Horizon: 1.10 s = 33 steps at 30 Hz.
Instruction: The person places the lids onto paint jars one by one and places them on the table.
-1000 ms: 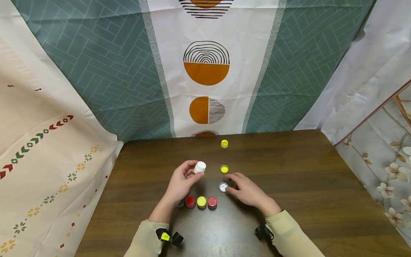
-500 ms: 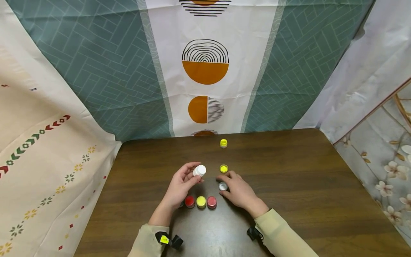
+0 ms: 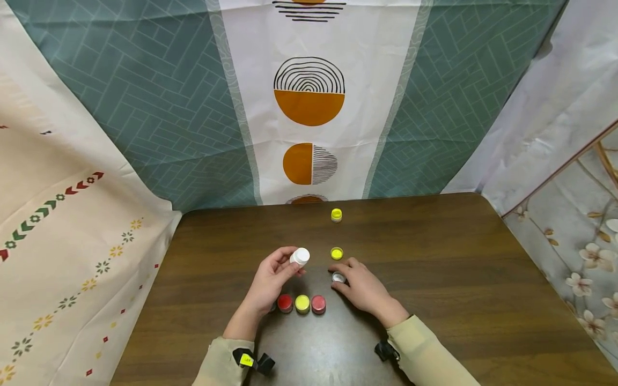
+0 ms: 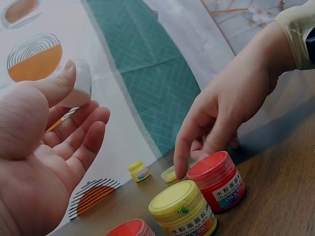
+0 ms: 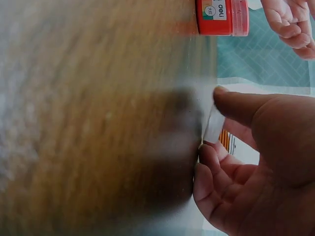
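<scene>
My left hand (image 3: 270,280) holds a small white paint jar (image 3: 300,257) raised above the table, tilted, between thumb and fingers. In the left wrist view the white jar (image 4: 81,84) shows beside the thumb. My right hand (image 3: 363,287) is low over the table and pinches a white jar lid (image 3: 339,277) between thumb and fingers. The right wrist view shows the lid (image 5: 213,126) edge-on, close to the tabletop. A yellow lid (image 3: 336,253) lies just beyond the right hand, and a yellow paint jar (image 3: 336,215) stands farther back.
Near the left forearm stand a red jar (image 3: 285,303), a yellow-topped jar (image 3: 302,304) and a pinkish-red jar (image 3: 318,304) in a row. Another jar there is mostly hidden by the left wrist. Cloth (image 3: 207,107) hangs behind the table's (image 3: 434,257) back edge.
My right hand has moved left, closed its fingers round the white lid, and shifted it slightly to the right. The left hand keeps holding the white jar almost still.
</scene>
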### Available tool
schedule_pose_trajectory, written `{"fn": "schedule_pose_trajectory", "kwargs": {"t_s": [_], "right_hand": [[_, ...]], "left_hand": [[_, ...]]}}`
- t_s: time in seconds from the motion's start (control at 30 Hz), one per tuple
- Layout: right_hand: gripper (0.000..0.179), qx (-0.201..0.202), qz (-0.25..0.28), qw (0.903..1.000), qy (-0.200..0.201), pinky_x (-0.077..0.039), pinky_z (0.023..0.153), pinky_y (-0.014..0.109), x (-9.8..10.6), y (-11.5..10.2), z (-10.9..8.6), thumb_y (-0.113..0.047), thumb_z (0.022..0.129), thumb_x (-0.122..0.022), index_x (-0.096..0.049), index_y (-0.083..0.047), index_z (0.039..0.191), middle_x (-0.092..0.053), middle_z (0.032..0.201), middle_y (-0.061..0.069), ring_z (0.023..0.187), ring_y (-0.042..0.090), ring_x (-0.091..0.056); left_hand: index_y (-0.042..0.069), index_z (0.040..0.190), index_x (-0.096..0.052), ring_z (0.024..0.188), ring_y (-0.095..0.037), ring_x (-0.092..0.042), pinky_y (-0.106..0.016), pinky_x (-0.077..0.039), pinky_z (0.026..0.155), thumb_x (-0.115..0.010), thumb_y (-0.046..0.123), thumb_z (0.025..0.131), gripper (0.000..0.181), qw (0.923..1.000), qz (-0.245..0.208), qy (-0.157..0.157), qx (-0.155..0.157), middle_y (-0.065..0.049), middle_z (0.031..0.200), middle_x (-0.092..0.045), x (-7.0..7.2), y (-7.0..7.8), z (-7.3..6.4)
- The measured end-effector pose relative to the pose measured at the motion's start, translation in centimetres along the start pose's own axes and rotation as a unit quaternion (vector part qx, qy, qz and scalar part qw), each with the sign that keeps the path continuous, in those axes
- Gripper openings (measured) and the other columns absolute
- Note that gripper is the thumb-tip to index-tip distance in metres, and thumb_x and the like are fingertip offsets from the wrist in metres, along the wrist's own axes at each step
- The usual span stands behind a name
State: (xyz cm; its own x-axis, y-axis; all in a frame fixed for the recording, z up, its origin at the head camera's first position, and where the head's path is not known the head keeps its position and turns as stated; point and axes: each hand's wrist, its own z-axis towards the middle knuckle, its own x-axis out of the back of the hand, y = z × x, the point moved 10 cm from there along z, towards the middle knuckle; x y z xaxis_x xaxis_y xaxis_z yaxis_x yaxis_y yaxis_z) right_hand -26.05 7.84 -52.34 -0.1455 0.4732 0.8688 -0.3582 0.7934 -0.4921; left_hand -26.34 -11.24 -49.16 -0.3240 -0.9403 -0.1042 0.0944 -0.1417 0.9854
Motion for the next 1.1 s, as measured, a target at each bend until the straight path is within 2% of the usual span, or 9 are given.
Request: {"fn": "schedule_pose_trajectory", "kwargs": {"t_s": [0.17,0.27,0.4,0.57,0.7,0.8,0.9,0.97,1.1], "right_hand": [[0.029,-0.019,0.036,0.9992,0.002,-0.055,0.089,0.045,0.2,0.5,0.2,-0.031,0.107,-0.069,-0.074,-0.014,0.130,-0.063,0.109,0.005,0.096,0.020,-0.062],[0.028,-0.031,0.063,0.9975,0.005,-0.053,0.082,0.040,0.4,0.8,0.3,-0.035,0.107,-0.069,-0.075,-0.013,0.123,-0.062,0.099,-0.001,0.087,0.015,-0.058],[0.028,-0.044,0.101,0.9938,0.014,-0.047,0.071,0.033,0.8,1.0,0.3,-0.039,0.104,-0.072,-0.072,-0.013,0.114,-0.058,0.087,-0.006,0.078,0.011,-0.053],[0.030,-0.054,0.153,0.9861,0.037,-0.047,0.065,0.029,1.9,1.0,0.3,-0.036,0.096,-0.083,-0.066,-0.016,0.109,-0.059,0.085,-0.006,0.075,0.011,-0.054],[0.034,-0.049,0.153,0.9853,0.057,-0.047,0.067,0.030,2.7,0.9,0.5,-0.030,0.089,-0.090,-0.063,-0.018,0.105,-0.060,0.086,-0.004,0.077,0.013,-0.055],[0.033,-0.035,0.154,0.9853,0.066,-0.051,0.075,0.033,3.3,0.6,0.6,-0.022,0.090,-0.089,-0.067,-0.015,0.113,-0.065,0.095,-0.001,0.085,0.016,-0.060],[0.039,-0.015,0.156,0.9853,0.067,-0.055,0.088,0.041,3.7,0.0,0.7,-0.015,0.093,-0.085,-0.070,-0.007,0.129,-0.070,0.116,0.004,0.100,0.020,-0.065],[0.042,-0.001,0.157,0.9853,0.068,-0.055,0.094,0.045,4.0,-0.3,0.8,-0.012,0.095,-0.083,-0.070,-0.004,0.135,-0.069,0.128,0.007,0.110,0.023,-0.066],[0.039,0.017,0.168,0.9817,0.087,-0.056,0.093,0.050,5.0,-0.7,0.9,-0.013,0.093,-0.085,-0.073,-0.007,0.130,-0.065,0.127,0.007,0.110,0.026,-0.065]], "left_hand": [[-0.009,0.140,-0.055,0.094,-0.018,-0.072,-0.034,-0.060,0.092,-0.064,0.004,0.106,0.037,1.0000,0.003,0.002,0.002,-0.022,0.118,-0.068,-0.1,-0.2,0.1],[-0.010,0.140,-0.054,0.093,-0.018,-0.072,-0.034,-0.059,0.091,-0.063,0.003,0.107,0.037,1.0000,0.002,0.001,-0.001,-0.028,0.117,-0.066,-0.1,-0.3,0.1],[-0.011,0.140,-0.055,0.092,-0.018,-0.072,-0.033,-0.059,0.090,-0.063,0.002,0.107,0.036,1.0000,0.001,0.001,-0.009,-0.033,0.116,-0.064,0.0,-0.2,0.1],[-0.009,0.139,-0.056,0.091,-0.019,-0.072,-0.033,-0.059,0.091,-0.063,0.005,0.107,0.035,0.9999,0.007,0.007,-0.009,-0.033,0.114,-0.065,0.2,-0.2,0.1],[-0.007,0.139,-0.057,0.093,-0.020,-0.072,-0.035,-0.059,0.092,-0.063,0.007,0.108,0.034,0.9999,0.008,0.010,-0.003,-0.040,0.119,-0.060,0.4,-0.3,0.1],[-0.006,0.139,-0.057,0.094,-0.021,-0.071,-0.037,-0.059,0.094,-0.062,0.008,0.109,0.034,0.9999,0.007,0.009,0.000,-0.045,0.124,-0.055,0.4,-0.4,0.1],[-0.006,0.140,-0.057,0.094,-0.021,-0.072,-0.038,-0.059,0.094,-0.062,0.008,0.109,0.034,0.9999,0.010,0.008,0.001,-0.042,0.123,-0.058,0.3,-0.4,0.1],[-0.007,0.139,-0.057,0.094,-0.022,-0.072,-0.038,-0.059,0.094,-0.062,0.008,0.109,0.034,0.9999,0.009,0.008,0.000,-0.034,0.120,-0.063,0.3,-0.4,0.1],[-0.006,0.138,-0.058,0.097,-0.032,-0.072,-0.035,-0.059,0.092,-0.064,0.009,0.108,0.034,0.9999,0.012,0.009,-0.003,-0.016,0.113,-0.071,0.4,-0.4,0.2]]}}
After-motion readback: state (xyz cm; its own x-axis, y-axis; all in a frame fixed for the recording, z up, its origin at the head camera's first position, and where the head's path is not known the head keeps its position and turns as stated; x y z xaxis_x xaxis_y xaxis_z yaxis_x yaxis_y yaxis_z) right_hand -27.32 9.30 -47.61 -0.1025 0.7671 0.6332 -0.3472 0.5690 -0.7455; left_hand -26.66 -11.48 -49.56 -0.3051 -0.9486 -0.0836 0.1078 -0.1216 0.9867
